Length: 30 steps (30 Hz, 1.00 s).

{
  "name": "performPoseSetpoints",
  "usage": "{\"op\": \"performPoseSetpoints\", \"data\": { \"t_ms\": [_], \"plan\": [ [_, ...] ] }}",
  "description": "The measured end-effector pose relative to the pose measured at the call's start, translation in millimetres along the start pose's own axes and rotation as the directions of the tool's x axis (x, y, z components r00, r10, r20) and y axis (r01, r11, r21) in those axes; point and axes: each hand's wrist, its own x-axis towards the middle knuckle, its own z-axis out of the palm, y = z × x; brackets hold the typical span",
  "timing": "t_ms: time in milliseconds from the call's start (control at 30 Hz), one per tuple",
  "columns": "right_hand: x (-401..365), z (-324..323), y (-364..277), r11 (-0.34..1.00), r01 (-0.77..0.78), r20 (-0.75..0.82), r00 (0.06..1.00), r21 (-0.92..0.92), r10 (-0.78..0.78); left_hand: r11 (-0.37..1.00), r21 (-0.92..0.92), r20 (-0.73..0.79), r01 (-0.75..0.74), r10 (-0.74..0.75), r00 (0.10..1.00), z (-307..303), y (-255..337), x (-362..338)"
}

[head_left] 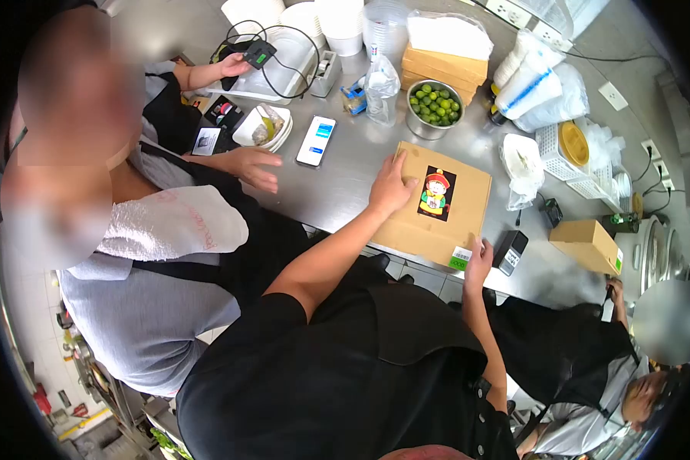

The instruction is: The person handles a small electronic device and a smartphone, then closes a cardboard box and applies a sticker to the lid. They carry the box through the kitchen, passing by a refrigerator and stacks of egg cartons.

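Note:
A flat brown cardboard box (464, 188) with a cartoon figure sticker (435, 194) and a small green-and-white label lies closed on the steel counter, its near edge at the counter's front. My left hand (392, 186) rests on the box's left side, fingers and thumb closed around its edge. At the near right corner, beside the label, my right hand (478, 263) grips the box. Just right of that hand stands a small black device (510, 252). Behind the box is a metal bowl of green limes (435, 109).
A co-worker at the left holds a cabled black device (259, 54); their other hand (255, 168) is near a phone (316, 141). Another person stands at the right by a smaller carton (588, 244). Stacked tubs, bagged items and a white basket (553, 154) line the back.

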Motion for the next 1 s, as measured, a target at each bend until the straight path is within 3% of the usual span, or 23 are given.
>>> {"op": "performPoseSetpoints", "data": {
  "t_ms": [100,133,167,233,300,367,433,533,700,867,1000],
  "plan": [
    [-10,-5,12,0.994,-0.055,-0.032,0.998,-0.094,0.052,0.999,-0.030,0.023,0.031,-0.030,0.999,-7,7,-4],
    [-15,-3,12,0.998,-0.058,-0.037,0.998,0.023,0.058,0.999,-0.028,0.020,0.039,-0.039,0.999,-8,8,-5],
    [-16,-7,9,0.998,-0.058,-0.025,0.998,0.020,0.058,0.999,-0.034,0.031,0.038,-0.037,0.999,-10,10,-4],
    [-21,-9,-3,0.846,-0.352,0.330,0.917,0.401,0.224,0.998,-0.037,0.034,0.046,-0.045,0.998,-9,8,-2],
    [-25,0,0,0.880,-0.307,0.313,0.929,0.363,0.196,0.998,-0.035,0.015,0.047,-0.047,0.999,-8,8,-3],
    [-29,4,-1,0.872,-0.207,0.250,0.963,0.445,0.101,0.997,-0.027,0.015,0.076,-0.075,0.997,-9,8,-3],
    [-32,0,-5,0.846,-0.270,0.263,0.951,0.460,0.160,1.000,-0.016,-0.014,0.012,-0.012,1.000,-6,4,-3],
    [-39,1,-1,0.868,-0.203,0.236,0.966,0.453,0.102,0.999,0.007,0.014,0.032,-0.032,0.999,-6,3,-3],
    [-59,5,-17,0.876,-0.248,0.191,0.964,0.414,0.183,0.997,0.022,0.074,0.077,-0.079,0.994,-10,6,-2],
    [-50,8,-1,0.906,-0.133,0.181,0.981,0.403,0.064,0.997,0.066,0.082,0.033,-0.038,0.996,-5,-4,-3],
    [-47,12,6,0.844,-0.202,0.063,0.978,0.497,0.197,0.991,0.132,0.055,-0.029,0.022,0.998,-9,-8,-4]
  ]
}}
